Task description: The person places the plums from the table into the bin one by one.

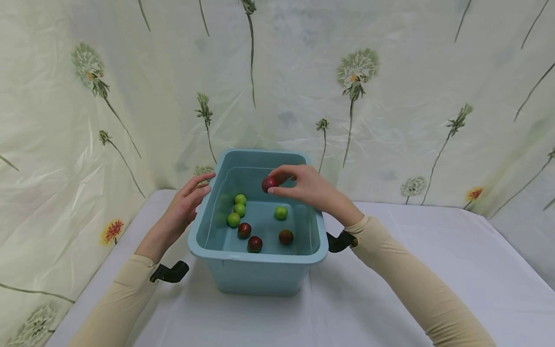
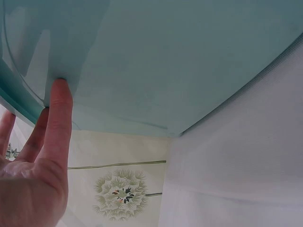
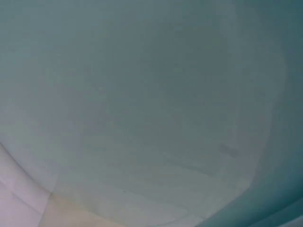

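Note:
A blue plastic tub (image 1: pixel 257 259) stands on the table. Over its inside, my right hand (image 1: pixel 305 185) pinches a dark red round fruit, like a plum (image 1: pixel 269 184), between thumb and fingers. My left hand (image 1: pixel 184 205) is at the tub's left rim with its fingers extended; in the left wrist view a fingertip of the hand (image 2: pixel 45 156) touches the outer wall (image 2: pixel 142 71). On the tub's floor lie several small green fruits (image 1: pixel 281 212) and 3 dark red fruits (image 1: pixel 254 244). The right wrist view holds only the tub's wall (image 3: pixel 142 94), with the hand out of sight.
A white cloth (image 1: pixel 412 255) covers the table. Behind and to the left hangs a pale plastic sheet (image 1: pixel 282 72) printed with dandelions. A black wrist mount (image 1: pixel 171 272) sits below the left hand, another mount (image 1: pixel 340 241) beside the tub's right wall.

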Motion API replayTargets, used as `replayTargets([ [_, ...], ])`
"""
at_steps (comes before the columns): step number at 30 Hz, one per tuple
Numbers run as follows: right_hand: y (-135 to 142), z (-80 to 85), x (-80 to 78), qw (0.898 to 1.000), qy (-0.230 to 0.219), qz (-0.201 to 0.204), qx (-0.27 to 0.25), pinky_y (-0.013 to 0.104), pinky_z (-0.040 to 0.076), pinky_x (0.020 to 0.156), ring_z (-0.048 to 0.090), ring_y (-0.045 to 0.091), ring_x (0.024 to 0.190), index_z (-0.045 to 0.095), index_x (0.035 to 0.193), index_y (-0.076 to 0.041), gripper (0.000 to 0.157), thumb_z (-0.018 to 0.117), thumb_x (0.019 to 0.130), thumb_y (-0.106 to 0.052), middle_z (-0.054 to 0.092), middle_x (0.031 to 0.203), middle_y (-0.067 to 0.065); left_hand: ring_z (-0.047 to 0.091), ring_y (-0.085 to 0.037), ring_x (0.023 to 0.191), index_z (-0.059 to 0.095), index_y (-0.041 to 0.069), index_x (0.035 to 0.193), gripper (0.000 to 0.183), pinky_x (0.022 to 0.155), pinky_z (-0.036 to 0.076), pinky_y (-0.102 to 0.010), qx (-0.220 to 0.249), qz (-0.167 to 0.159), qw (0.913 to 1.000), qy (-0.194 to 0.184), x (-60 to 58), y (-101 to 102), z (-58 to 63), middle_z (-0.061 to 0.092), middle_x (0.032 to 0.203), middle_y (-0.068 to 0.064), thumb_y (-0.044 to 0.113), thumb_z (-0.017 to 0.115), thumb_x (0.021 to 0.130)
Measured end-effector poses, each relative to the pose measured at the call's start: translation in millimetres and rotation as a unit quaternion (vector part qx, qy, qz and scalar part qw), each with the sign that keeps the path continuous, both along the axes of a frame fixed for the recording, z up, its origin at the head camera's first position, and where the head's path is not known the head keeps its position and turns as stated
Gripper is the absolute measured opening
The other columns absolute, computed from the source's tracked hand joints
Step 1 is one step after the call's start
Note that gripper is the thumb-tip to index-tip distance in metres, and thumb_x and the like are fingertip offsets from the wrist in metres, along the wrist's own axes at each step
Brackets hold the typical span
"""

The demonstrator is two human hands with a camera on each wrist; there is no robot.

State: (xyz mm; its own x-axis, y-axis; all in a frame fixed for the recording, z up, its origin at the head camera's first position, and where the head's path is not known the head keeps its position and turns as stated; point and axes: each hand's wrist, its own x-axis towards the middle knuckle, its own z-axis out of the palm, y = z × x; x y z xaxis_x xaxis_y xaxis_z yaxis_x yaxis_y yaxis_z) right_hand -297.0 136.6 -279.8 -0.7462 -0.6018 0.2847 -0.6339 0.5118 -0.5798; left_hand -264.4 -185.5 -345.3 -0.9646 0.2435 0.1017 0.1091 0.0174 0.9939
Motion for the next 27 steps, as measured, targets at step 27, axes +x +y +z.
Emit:
replayTargets([
  [27,1.6,-4.0,3.9,1.000,0.000,-0.004,-0.020,0.041,0.044,0.092,0.059,0.011,0.103,0.066,0.123,-0.017,0.037,0.072,0.091,-0.034,0.068,0.111,-0.006,0.043,-0.030,0.133,0.040,0.025,0.148,0.053,0.096,0.044,-0.052,-0.004,-0.002,1.0000,-0.001,-0.6,-0.1,0.0,0.044,0.142,-0.010,0.044,0.052,0.100],
])
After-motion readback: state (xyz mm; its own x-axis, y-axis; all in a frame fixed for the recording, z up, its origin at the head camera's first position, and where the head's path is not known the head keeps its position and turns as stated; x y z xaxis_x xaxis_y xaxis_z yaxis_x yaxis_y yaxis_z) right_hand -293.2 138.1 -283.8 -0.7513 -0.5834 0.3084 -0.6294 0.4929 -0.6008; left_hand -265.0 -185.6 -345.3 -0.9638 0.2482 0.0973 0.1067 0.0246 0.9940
